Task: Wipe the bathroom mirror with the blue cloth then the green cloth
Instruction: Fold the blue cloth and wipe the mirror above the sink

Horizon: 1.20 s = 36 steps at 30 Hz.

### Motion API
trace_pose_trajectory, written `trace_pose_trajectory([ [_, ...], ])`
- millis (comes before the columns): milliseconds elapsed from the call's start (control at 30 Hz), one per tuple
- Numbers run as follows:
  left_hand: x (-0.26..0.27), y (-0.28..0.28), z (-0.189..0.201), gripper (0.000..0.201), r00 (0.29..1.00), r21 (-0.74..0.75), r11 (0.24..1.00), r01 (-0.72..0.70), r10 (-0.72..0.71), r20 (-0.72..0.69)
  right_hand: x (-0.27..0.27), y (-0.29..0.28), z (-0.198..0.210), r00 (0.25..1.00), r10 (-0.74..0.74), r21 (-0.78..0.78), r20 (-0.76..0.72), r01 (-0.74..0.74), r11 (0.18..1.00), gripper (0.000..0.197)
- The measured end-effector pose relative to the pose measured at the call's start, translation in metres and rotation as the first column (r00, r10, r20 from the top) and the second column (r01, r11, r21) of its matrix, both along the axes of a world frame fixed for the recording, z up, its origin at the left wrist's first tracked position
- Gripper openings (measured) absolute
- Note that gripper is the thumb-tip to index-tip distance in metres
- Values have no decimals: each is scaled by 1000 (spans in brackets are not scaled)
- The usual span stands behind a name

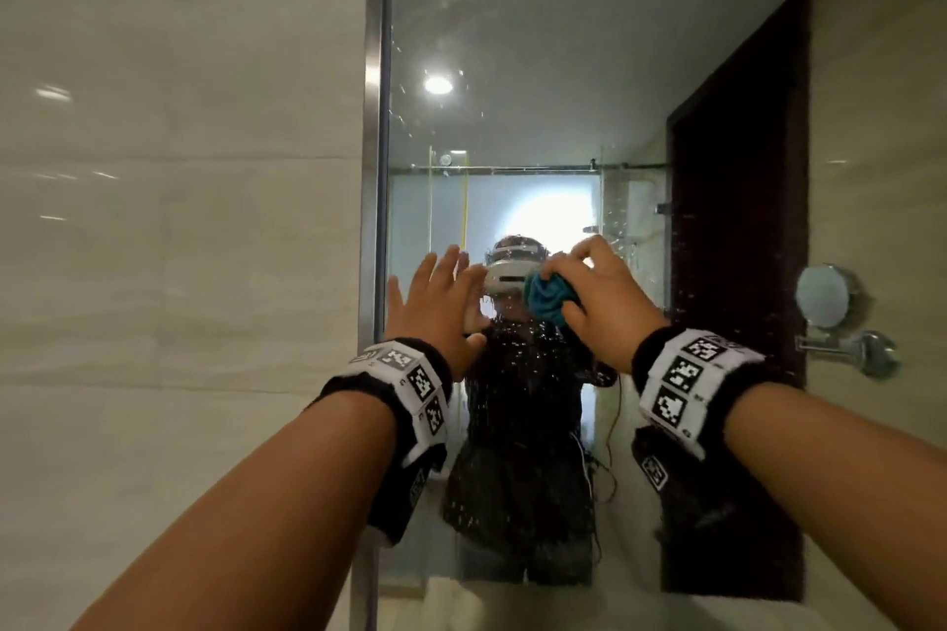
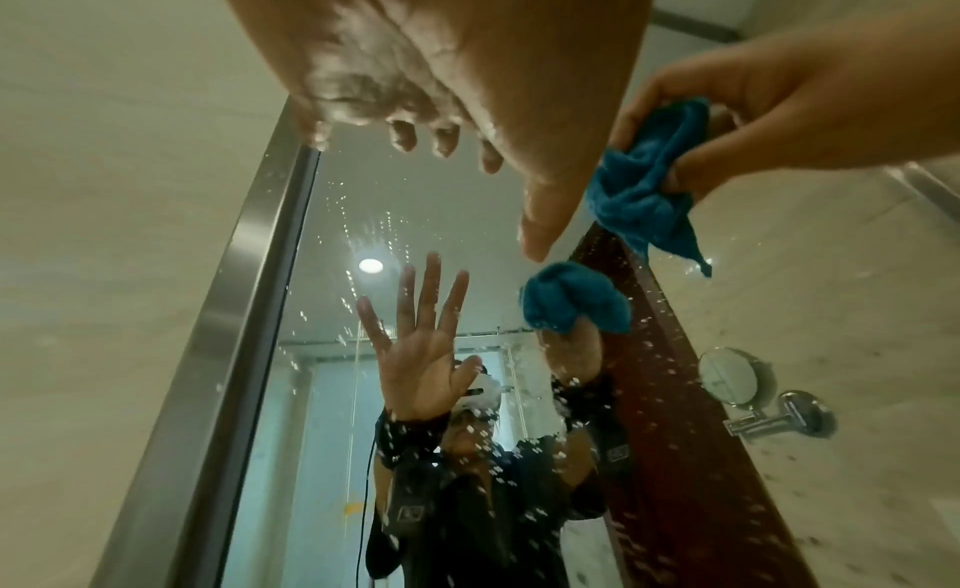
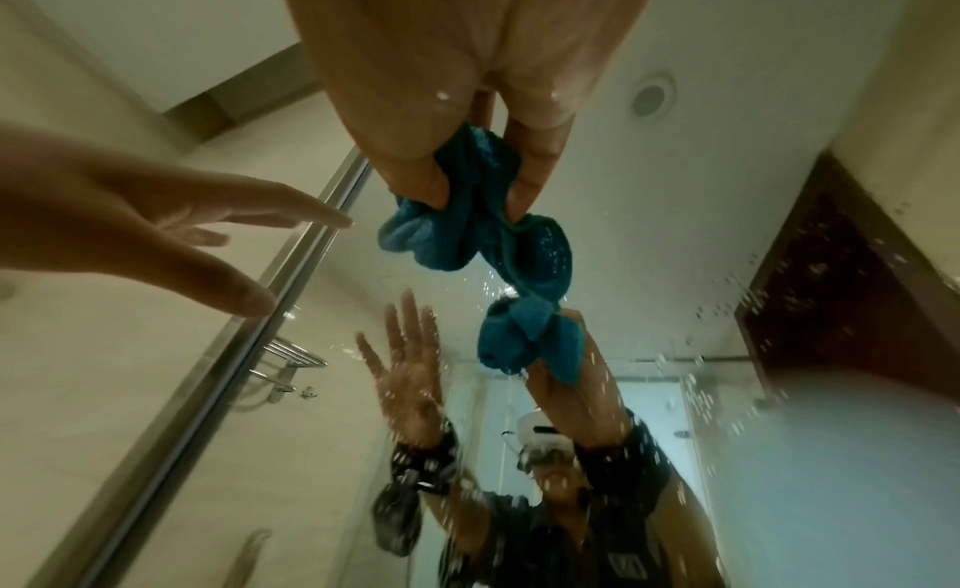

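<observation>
The bathroom mirror (image 1: pixel 538 67) fills the middle of the head view, speckled with water drops. My right hand (image 1: pixel 589 292) grips a bunched blue cloth (image 1: pixel 551 297) and holds it up against the glass near the middle. The blue cloth (image 3: pixel 467 227) hangs crumpled from my right fingers (image 3: pixel 524 186) in the right wrist view, and the blue cloth (image 2: pixel 644 194) also shows at the right of the left wrist view. My left hand (image 1: pixel 440 302) is raised beside it with fingers spread straight, close to the glass near the mirror's left edge. No green cloth is in view.
A steel mirror frame (image 1: pixel 374 169) runs down the left edge beside a pale tiled wall (image 1: pixel 179 220). A round magnifying mirror (image 1: pixel 825 295) on a chrome arm is fixed at the right. A dark door and a glass shower screen appear as reflections.
</observation>
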State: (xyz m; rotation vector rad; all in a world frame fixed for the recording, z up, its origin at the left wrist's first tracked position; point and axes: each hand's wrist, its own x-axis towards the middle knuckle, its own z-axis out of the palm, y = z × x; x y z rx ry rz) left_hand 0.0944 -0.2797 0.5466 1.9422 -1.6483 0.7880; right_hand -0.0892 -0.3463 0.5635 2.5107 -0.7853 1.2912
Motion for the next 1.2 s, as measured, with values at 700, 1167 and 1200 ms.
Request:
trace_pose_trajectory([
  [700, 37, -86, 36, 133, 993, -88, 996, 10, 0, 114, 46, -67, 19, 983, -183, -407, 19, 175, 897, 45],
  [1167, 34, -88, 36, 135, 993, -73, 997, -31, 39, 110, 61, -70, 27, 982, -188, -457, 25, 179, 871, 40],
  [1200, 33, -89, 36, 136, 993, -70, 997, -34, 42, 111, 58, -72, 26, 978, -207, -506, -19, 169, 846, 38],
])
